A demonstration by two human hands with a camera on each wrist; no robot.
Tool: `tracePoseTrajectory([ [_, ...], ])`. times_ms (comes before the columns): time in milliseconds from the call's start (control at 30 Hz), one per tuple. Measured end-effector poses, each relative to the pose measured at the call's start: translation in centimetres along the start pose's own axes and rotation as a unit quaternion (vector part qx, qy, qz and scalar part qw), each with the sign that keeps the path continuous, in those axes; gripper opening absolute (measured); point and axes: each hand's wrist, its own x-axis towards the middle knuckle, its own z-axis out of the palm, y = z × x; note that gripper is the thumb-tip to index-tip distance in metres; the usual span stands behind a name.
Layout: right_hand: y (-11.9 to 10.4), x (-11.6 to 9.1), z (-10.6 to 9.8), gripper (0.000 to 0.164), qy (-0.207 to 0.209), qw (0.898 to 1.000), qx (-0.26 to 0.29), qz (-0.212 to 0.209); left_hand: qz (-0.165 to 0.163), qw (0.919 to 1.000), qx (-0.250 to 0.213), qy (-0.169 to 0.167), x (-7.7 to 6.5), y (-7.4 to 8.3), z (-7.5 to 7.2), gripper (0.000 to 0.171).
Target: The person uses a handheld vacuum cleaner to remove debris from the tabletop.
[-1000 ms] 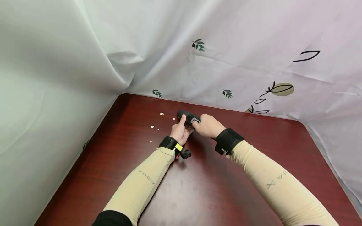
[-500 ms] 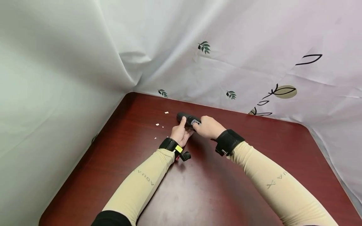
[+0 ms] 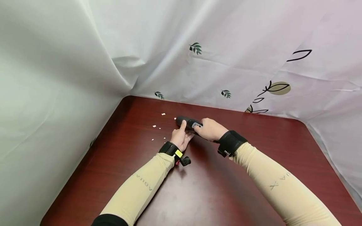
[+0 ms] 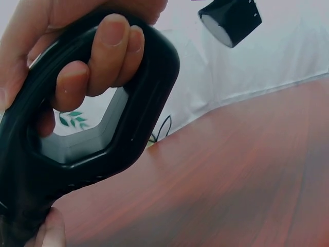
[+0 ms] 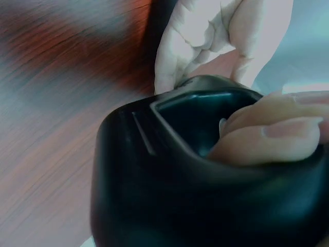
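Observation:
A black handheld vacuum cleaner (image 3: 189, 122) with a loop handle and a grey panel is held slightly above the table, tilted, nozzle end to the left. My right hand (image 3: 212, 129) grips the loop handle, its thumb by the panel. In the left wrist view, right fingers (image 4: 108, 51) curl through the handle (image 4: 131, 134). My left hand (image 3: 178, 138) holds the front part, thumb on top and fingers beneath. Left of the nozzle lie several small white paper scraps (image 3: 154, 126). The nozzle opening is hidden.
The reddish-brown wooden table (image 3: 118, 157) has rounded back corners. White cloth (image 3: 169, 62) with printed leaves hangs behind it and along the left side. Each wrist wears a black strap with a camera, the left one (image 3: 185, 161) jutting out.
The head view has shifted slightly. Both hands keep their hold on the vacuum cleaner, which has moved a little to the right over the table, and more paper scraps show beside the left hand.

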Motion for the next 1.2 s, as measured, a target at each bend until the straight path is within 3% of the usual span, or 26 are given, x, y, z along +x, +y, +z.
tracePoseTrajectory([
  [367, 0.7, -0.5, -0.6, 0.045, 0.006, 1.000, -0.019, -0.019, -0.006, 1.0000, -0.004, -0.003, -0.9, -0.2, 0.5, 0.063],
  [567, -1.6, 1.4, -0.9, 0.037, 0.016, 0.999, -0.008, -0.028, -0.011, 0.9983, -0.048, 0.032, 0.1, 1.3, 0.4, 0.059],
  [800, -3.3, 2.8, -1.9, 0.038, 0.001, 1.000, -0.026, -0.002, -0.029, 0.9971, -0.067, 0.022, 1.3, 2.0, 0.3, 0.056],
  [967, -2.5, 2.6, -1.8, 0.037, -0.014, 1.000, -0.022, 0.002, -0.049, 0.9954, -0.077, 0.029, 1.2, 1.6, -0.1, 0.053],
  [1200, -0.6, 1.7, -3.8, 0.041, -0.032, 0.999, -0.038, -0.022, -0.071, 0.9952, -0.065, 0.021, 0.3, 1.1, 0.9, 0.057],
])
